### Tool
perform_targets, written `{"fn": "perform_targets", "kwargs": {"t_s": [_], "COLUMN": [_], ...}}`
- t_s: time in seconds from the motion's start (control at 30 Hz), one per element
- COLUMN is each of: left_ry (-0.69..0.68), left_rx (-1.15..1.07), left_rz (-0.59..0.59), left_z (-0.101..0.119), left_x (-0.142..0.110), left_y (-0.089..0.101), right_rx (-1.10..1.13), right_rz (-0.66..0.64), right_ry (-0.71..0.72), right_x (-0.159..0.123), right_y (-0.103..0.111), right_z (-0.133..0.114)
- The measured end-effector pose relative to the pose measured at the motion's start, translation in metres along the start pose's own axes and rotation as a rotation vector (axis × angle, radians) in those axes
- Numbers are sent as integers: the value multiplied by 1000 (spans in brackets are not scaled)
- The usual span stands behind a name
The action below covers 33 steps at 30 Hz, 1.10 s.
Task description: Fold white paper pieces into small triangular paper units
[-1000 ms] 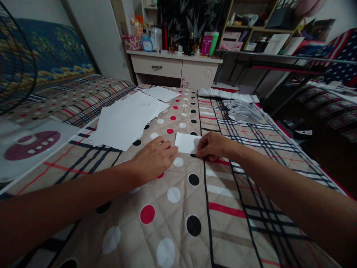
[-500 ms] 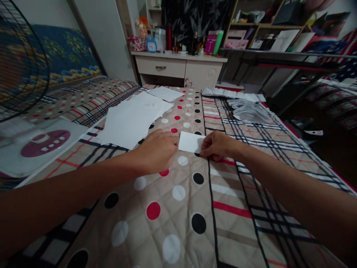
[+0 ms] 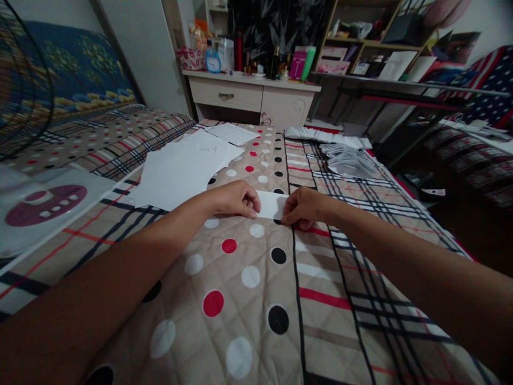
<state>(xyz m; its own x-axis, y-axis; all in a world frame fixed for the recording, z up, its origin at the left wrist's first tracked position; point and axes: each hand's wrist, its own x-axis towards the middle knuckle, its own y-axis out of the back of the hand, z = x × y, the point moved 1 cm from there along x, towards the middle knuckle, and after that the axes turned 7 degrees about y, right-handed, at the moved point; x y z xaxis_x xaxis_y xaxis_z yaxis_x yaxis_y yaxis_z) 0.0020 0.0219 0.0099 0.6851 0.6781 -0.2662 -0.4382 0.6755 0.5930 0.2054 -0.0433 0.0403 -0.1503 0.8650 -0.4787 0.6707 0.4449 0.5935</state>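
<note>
A small white piece of paper (image 3: 271,204), roughly rectangular, lies between my two hands just above the bedspread (image 3: 256,251) or on it; I cannot tell which. Its left end is pinched in the curled fingers of my left hand (image 3: 239,199). The right end is held by my right hand (image 3: 305,207), thumb and fingers pressed together, hiding that edge. Beyond my left hand spreads a loose pile of white paper sheets (image 3: 180,168). Farther off on the right lie a fanned stack of folded paper pieces (image 3: 348,160) and a long row of white paper pieces (image 3: 326,136).
A fan (image 3: 24,80) stands at the left edge, near a white plastic bag (image 3: 92,187) with a purple print. Past the bed's far end is a white dresser (image 3: 224,93) crowded with bottles. A desk with shelves (image 3: 360,45) fills the back right.
My left hand has closed its fingers on the left end of the small paper. My right hand keeps its hold on the other end. The view has shifted slightly.
</note>
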Motion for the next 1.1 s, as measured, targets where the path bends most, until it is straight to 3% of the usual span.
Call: {"fn": "perform_targets", "kwargs": {"t_s": [0.13,0.23,0.3,0.37,0.6,0.83,0.97,1.03,1.1], "left_ry": [1,-18,-18,-9,-7,-4,-14,-6,4], "left_rx": [51,70,58,50,38,48,-1,-64,-156], "left_rz": [-26,-18,-12,-8,28,-21,-70,-72,-38], "left_z": [3,2,0,0,4,2,1,1,0], "left_x": [1,3,3,3,-1,-2,-2,-3,-3], "left_y": [0,-1,-2,-2,-3,2,7,7,5], "right_rx": [-212,-453,-475,-415,-191,-239,-174,-41,95], "right_rz": [-100,-60,8,-8,-21,44,290,413,450], "right_ry": [2,137,182,190,56,-97,-99,-37,11], "right_x": [3,6,7,8,3,-10,-11,-6,1], "right_y": [1,-9,-17,-24,-10,28,46,44,34], "right_z": [-21,-46,-57,-60,-18,25,27,22,15]}}
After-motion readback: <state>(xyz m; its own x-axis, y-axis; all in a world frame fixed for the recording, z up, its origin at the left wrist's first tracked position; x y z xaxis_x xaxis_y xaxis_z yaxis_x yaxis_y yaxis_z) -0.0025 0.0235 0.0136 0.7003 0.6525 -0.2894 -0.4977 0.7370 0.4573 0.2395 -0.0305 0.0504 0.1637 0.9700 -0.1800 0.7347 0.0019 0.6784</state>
